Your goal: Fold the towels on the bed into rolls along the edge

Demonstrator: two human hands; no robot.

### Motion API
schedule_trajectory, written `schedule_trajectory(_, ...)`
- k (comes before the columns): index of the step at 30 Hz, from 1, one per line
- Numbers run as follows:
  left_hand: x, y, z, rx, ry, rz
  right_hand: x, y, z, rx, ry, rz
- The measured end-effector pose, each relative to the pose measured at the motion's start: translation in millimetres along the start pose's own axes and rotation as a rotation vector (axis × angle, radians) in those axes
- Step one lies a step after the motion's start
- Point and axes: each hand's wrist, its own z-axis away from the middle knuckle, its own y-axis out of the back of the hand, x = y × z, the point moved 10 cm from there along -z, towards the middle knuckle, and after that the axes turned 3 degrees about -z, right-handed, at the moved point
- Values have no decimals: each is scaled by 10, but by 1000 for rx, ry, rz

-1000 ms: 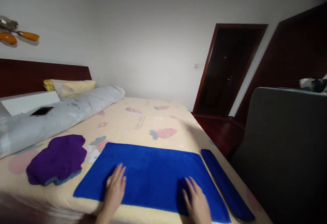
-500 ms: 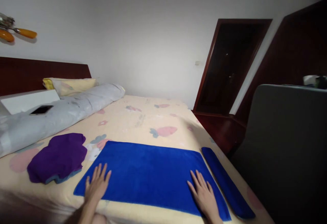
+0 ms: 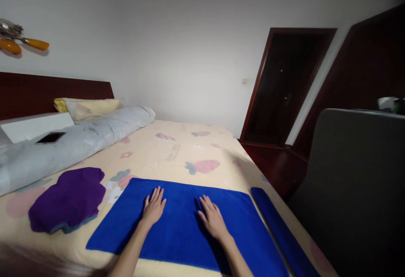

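A blue towel (image 3: pixel 180 226) lies spread flat on the bed, its near edge close to the mattress front. My left hand (image 3: pixel 154 207) is over its left half, fingers stretched out and palm down. Over the right half, my right hand (image 3: pixel 212 217) has its fingers extended too, with nothing in them. Whether either palm presses on the cloth or hovers just above it, I cannot tell. A folded strip of blue cloth (image 3: pixel 281 230) lies along the towel's right side. To the left rests a crumpled purple cloth (image 3: pixel 69 199) with a grey-blue edge.
The bed sheet (image 3: pixel 171 150) is cream with strawberry prints. A long grey roll (image 3: pixel 95 135) lies across the head end, carrying a phone (image 3: pixel 51 138) beside a white box (image 3: pixel 39 126). A yellow pillow (image 3: pixel 91 107) sits behind. A dark chair back (image 3: pixel 357 176) stands right of the bed.
Both hands have moved inward from the towel's sides toward its middle and slightly farther from me. The towel, strip and purple cloth stay in place; the view has shifted slightly.
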Motion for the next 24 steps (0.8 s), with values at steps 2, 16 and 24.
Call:
schedule_trajectory(2, 122, -45, -245, -71, -22, 26, -144, -140, -209, -75, 25, -15)
schedule_trajectory(16, -1541, 315, -612, -146, 281, -30, 2149, 687, 139, 135, -521, 258)
schedule_trajectory(24, -533, 358, -381, -11, 122, -66, 1636, 638, 211, 275, -365, 292)
